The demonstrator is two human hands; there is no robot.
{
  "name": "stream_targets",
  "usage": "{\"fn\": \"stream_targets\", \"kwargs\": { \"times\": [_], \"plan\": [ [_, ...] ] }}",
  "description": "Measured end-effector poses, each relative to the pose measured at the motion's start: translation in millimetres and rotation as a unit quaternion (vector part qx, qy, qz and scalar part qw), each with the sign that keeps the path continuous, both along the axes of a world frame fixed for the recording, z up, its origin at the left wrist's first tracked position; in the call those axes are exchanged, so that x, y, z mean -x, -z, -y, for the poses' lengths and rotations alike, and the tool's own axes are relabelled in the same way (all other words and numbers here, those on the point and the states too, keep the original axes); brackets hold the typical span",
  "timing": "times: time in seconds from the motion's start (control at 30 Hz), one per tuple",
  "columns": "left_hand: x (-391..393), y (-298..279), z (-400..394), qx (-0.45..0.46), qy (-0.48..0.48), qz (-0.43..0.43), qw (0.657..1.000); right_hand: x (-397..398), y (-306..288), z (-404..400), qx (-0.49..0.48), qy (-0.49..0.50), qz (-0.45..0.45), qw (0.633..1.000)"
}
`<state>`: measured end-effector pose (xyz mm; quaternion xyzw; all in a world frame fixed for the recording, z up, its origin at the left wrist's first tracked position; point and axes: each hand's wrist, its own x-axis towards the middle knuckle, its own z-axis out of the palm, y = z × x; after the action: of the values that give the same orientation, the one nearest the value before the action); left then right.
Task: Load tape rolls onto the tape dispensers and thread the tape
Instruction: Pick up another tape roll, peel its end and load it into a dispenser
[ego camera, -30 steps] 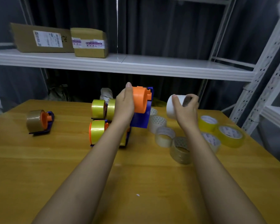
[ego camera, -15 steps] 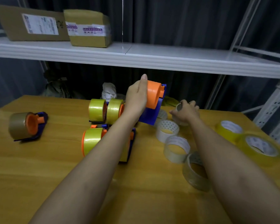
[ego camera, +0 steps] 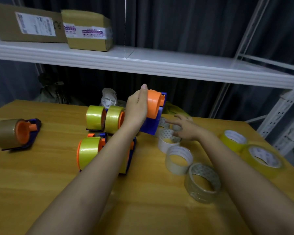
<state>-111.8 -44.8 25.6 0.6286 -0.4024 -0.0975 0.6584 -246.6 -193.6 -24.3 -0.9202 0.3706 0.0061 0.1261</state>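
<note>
My left hand point(ego camera: 137, 109) grips an empty tape dispenser point(ego camera: 151, 126) with a blue body and an orange hub, held up above the wooden table point(ego camera: 143, 209). My right hand point(ego camera: 185, 128) hovers just right of it with fingers spread and holds nothing, low over the rearmost loose rolls. A whitish roll point(ego camera: 168, 141) lies right under its fingers. In front of that lie another pale roll point(ego camera: 178, 160) and a clear roll point(ego camera: 202, 182). Part of the rearmost rolls is hidden behind the hand and the dispenser.
Three dispensers loaded with yellow tape point(ego camera: 95, 117) point(ego camera: 114, 119) point(ego camera: 88, 151) sit left of my left arm. A dispenser with brown tape point(ego camera: 12, 133) lies at the far left. Two yellow rolls point(ego camera: 233, 139) point(ego camera: 261, 158) lie at the right. A white shelf point(ego camera: 143, 65) with cardboard boxes point(ego camera: 88, 31) hangs above.
My right hand lowered the white roll it held to the table behind the other rolls and let go; it is now open. My left hand still holds the dispenser up.
</note>
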Motion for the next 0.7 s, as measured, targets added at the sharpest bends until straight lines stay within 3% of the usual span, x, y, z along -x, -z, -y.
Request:
{"fn": "stream_targets", "kwargs": {
  "times": [0.13,0.23,0.4,0.5,0.63,0.7],
  "plan": [
    [3.2,0.6,-5.3,-0.004,0.009,0.0,1.0,-14.2,10.9,-10.1,0.092,0.017,-0.093,0.991],
    [1.0,-2.3,-7.8,-0.004,-0.001,0.001,1.0,-27.7,13.2,-14.7,0.154,0.045,-0.105,0.981],
    [-3.0,-3.0,-7.2,0.005,-0.004,-0.002,1.0,-39.1,14.7,-9.4,0.154,0.101,-0.115,0.976],
    [-1.4,-3.1,-7.9,0.015,-0.005,0.002,1.0,-34.0,9.1,-9.3,0.122,0.102,-0.075,0.984],
    [6.2,-5.0,-12.6,0.044,-0.01,0.01,0.999,-4.9,-8.4,-25.9,0.093,0.109,0.068,0.987],
    [11.4,-5.1,-15.4,0.051,-0.003,0.013,0.999,17.4,-15.6,-34.9,0.05,0.105,0.071,0.991]
  ]
}}
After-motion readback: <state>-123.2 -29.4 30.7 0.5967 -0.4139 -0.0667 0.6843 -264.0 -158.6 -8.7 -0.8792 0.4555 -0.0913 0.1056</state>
